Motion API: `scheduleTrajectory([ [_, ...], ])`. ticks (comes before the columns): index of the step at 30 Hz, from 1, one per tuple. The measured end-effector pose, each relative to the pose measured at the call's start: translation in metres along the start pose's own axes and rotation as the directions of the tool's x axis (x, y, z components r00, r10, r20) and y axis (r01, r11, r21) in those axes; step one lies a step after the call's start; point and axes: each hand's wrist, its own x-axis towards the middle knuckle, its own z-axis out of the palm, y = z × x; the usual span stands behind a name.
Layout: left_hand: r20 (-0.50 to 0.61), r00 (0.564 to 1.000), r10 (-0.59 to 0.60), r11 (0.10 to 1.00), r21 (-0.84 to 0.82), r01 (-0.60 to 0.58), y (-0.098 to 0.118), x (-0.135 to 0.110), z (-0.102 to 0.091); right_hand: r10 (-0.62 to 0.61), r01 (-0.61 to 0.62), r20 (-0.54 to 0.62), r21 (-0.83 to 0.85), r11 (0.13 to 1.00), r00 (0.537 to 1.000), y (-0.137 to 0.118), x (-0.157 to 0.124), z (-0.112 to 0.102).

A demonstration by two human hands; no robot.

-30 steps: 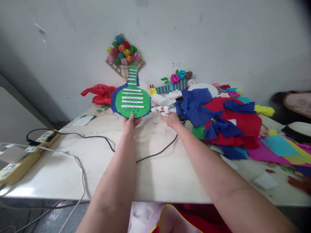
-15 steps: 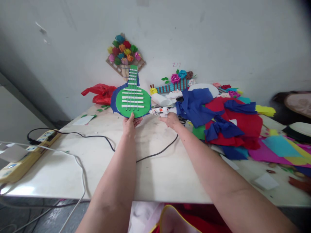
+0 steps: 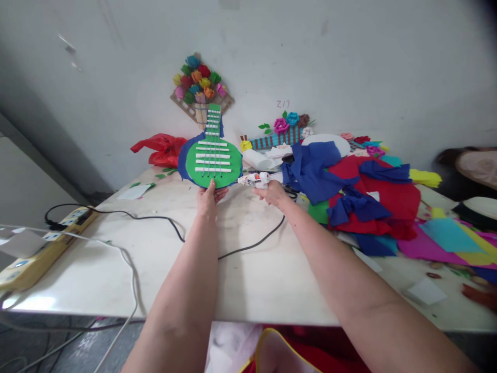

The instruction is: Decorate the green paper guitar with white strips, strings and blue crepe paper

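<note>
My left hand (image 3: pixel 207 198) pinches the bottom edge of a paper guitar (image 3: pixel 212 158) and holds it upright over the table. The guitar has a round green body with white strips and strings, a green neck and a blue backing. My right hand (image 3: pixel 272 192) grips a white hot glue gun (image 3: pixel 256 179) whose nozzle points left at the guitar's lower right edge, close to it. Its black cord (image 3: pixel 248 245) runs back across the white table (image 3: pixel 116 264).
A heap of blue, red and coloured paper (image 3: pixel 365 199) fills the right side. A yellow power strip (image 3: pixel 42 246) with cables lies at the left edge. A red bag (image 3: pixel 161 147), paper flower crafts (image 3: pixel 200 85) and a white roll (image 3: pixel 257 159) stand by the wall.
The glue gun has moved slightly left, closer to the guitar's edge. My left hand and the guitar have stayed almost still.
</note>
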Motion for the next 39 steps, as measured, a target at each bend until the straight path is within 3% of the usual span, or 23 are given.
scheduleTrajectory([
  [7,0.009,1.0,-0.005,1.0,0.007,0.005,0.0006,-0.0009,0.0004,-0.066,0.065,-0.017,-0.057,0.996,0.998,0.0032,0.0019,0.0017],
  [16,0.01,1.0,-0.004,1.0,0.009,0.004,-0.001,0.0014,-0.0005,-0.068,0.06,-0.053,-0.146,0.988,0.996,0.0018,0.0031,-0.0001],
  [39,0.025,1.0,0.016,1.0,-0.01,-0.016,-0.0001,-0.0013,-0.0014,0.17,-0.203,-0.167,-0.202,0.958,0.971,-0.0063,0.0029,-0.0072],
])
